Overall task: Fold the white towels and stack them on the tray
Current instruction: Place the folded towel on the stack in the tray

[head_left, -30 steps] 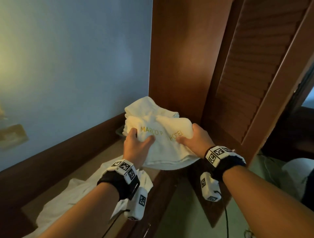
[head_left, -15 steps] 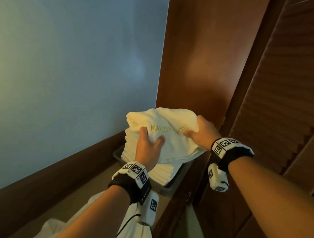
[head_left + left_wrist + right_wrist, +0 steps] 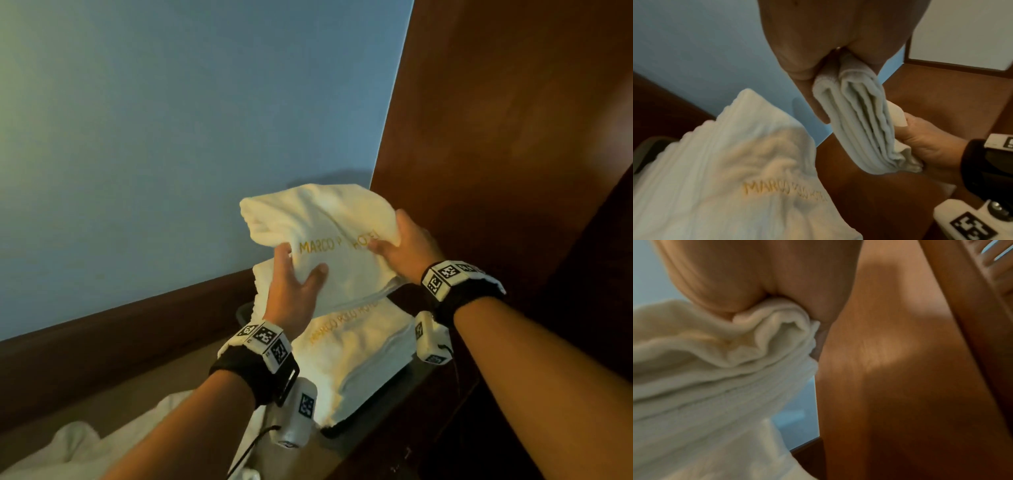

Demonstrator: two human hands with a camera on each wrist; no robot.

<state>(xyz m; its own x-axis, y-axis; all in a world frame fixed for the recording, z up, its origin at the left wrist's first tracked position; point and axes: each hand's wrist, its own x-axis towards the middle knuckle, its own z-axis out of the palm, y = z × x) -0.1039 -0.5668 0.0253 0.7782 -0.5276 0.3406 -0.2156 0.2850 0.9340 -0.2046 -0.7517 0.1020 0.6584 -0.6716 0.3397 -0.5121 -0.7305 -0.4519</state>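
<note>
From the head view, we've got a folded towel [image 3: 318,222] up in the air, our left hand [image 3: 291,291] gripping its near-left edge, thumb on top, and our right hand [image 3: 406,248] clamped on the right edge. It hangs just above the stack of folded towels [image 3: 363,356] sitting in the dark tray [image 3: 376,409]. So we judge the folding of this one done and the placing not yet done. Down at the lower left an unfolded white towel [image 3: 113,442] lies crumpled on the tabletop [image 3: 178,370], so there's more work waiting. Count from here: one towel in hand, one stack whose layers are too close to number, one loose heap that may be one towel or several, one tray.

Over to the left wrist view: our fingers [image 3: 818,105] run down one face of the folded edge, the thumb on the other, layers pinched tight between them. The right hand is in shot too, curled round the lower end. Below sits the stack, gold lettering facing up, with the tray rim peeking out at far left.

Right wrist view: blurry, but our fingers [image 3: 719,293] are clenched on a bunched corner of towel, with brown wood panelling [image 3: 900,369] close alongside.
</note>
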